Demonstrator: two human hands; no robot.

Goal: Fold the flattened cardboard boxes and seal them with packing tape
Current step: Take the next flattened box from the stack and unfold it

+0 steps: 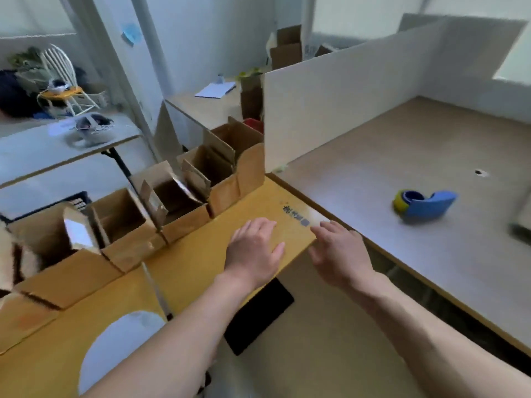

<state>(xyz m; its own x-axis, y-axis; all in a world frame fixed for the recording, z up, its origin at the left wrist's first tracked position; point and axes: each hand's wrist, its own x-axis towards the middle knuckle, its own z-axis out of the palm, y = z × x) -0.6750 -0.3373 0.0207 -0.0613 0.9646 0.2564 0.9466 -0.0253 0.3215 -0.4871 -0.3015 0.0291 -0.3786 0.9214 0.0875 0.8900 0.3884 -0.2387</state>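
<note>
Your forearms (172,354) reach over the flat cardboard (201,262). Your left hand (253,248) presses it with straight fingers, and your right hand (336,251) sits open at its right edge, holding nothing. Grip that edge squarely before lifting. The tape dispenser (422,206) lies right of the cardboard.

Left hand (254,249) flat on flattened cardboard (198,262)

A grey table (402,282) fills the right of the frame; a blue tape dispenser (422,206) lies on it, right of centre.
</note>
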